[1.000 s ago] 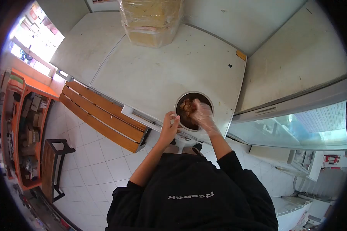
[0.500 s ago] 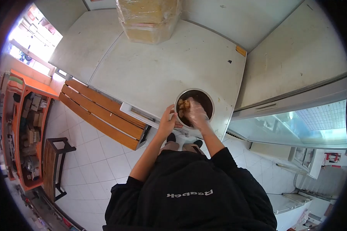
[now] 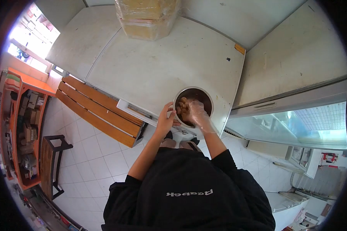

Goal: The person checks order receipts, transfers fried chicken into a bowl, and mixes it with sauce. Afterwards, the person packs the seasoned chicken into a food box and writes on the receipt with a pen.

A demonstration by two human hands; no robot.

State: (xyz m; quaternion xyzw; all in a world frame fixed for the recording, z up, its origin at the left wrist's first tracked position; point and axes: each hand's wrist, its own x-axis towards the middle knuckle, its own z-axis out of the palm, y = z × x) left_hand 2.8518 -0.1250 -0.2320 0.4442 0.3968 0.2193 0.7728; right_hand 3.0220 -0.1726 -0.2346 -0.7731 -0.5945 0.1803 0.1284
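A round metal bowl (image 3: 211,101) stands at the near edge of the pale tabletop, with brown, meat-like chunks (image 3: 182,106) in a dark coating inside. My left hand (image 3: 167,117) is bare and grips the bowl's left rim, its thumb and fingers bent around the edge. A clear plastic glove covers my right hand (image 3: 197,112), which reaches down into the bowl. Its fingers are curled in among the chunks, and their tips are partly hidden by the hand and the food.
A box wrapped in clear film (image 3: 147,21) stands at the tabletop's far side. Below on the left are a slatted wooden bench (image 3: 100,109), a small stool (image 3: 50,161) and an orange shelf unit (image 3: 25,131) with boxes. To the right is a glass-fronted cabinet (image 3: 293,125).
My right hand has shifted slightly inside the bowl, and the chunks by its fingers lie differently. My left hand remains at the rim. The whole view has tilted a little.
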